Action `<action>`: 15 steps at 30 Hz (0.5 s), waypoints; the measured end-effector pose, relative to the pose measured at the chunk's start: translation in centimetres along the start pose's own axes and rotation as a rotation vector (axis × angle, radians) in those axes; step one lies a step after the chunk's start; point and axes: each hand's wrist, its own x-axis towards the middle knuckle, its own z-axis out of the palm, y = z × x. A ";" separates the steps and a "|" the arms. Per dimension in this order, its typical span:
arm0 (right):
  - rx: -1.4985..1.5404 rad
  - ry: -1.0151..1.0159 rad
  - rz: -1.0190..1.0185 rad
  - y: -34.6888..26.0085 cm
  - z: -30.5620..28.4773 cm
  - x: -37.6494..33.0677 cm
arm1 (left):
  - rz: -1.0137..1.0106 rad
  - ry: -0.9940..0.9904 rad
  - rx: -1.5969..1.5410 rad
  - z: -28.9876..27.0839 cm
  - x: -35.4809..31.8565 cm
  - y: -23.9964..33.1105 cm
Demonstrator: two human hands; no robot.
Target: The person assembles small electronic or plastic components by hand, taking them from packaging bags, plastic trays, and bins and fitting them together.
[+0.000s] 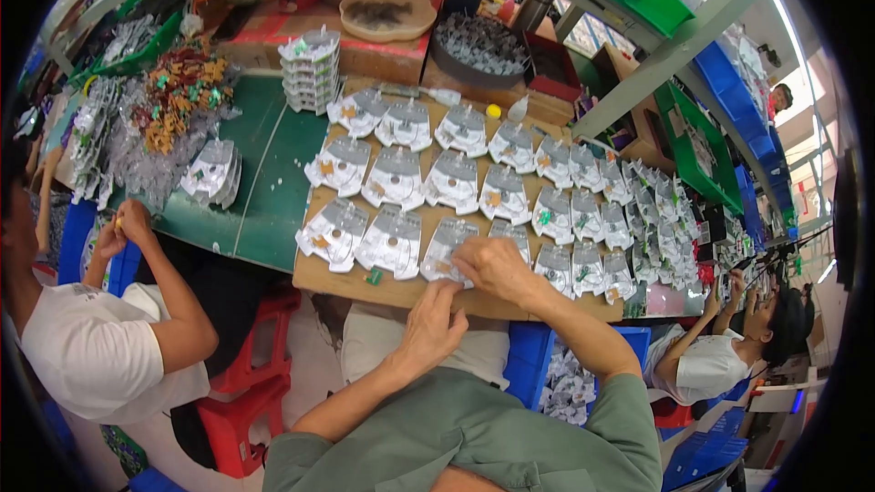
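your right hand (497,266) bends over a grey-and-white casing (448,244) at its ten o'clock; your left hand (433,321) curls at the casing's six o'clock, by the brown board (396,292). whether either hand's fingers clamp anything, i cannot tell. a green piece (373,277) lies at the casing's eight o'clock.

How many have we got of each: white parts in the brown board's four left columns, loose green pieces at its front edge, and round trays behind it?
White parts: 12, some partly hidden by the right hand
Loose green piece: 1
Round trays: 2, one cream and one dark
Total: 15
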 end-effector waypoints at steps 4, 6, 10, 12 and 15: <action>0.004 -0.136 0.039 -0.1 -2.3 0.3 | 0.002 -0.027 -0.024 0.1 -0.3 0.3; 0.183 -0.183 0.076 0.1 -4.1 1.2 | -0.023 -0.051 -0.047 -0.3 -0.6 0.6; 0.042 0.036 0.131 4.3 -8.8 5.5 | -0.058 -0.124 -0.100 -1.1 -0.8 2.1; -0.005 0.197 0.231 7.3 -11.3 9.7 | -0.042 -0.137 -0.088 -1.5 -0.5 2.7; -0.163 0.414 0.172 14.1 -13.0 15.8 | -0.069 -0.285 -0.175 -1.5 0.2 3.5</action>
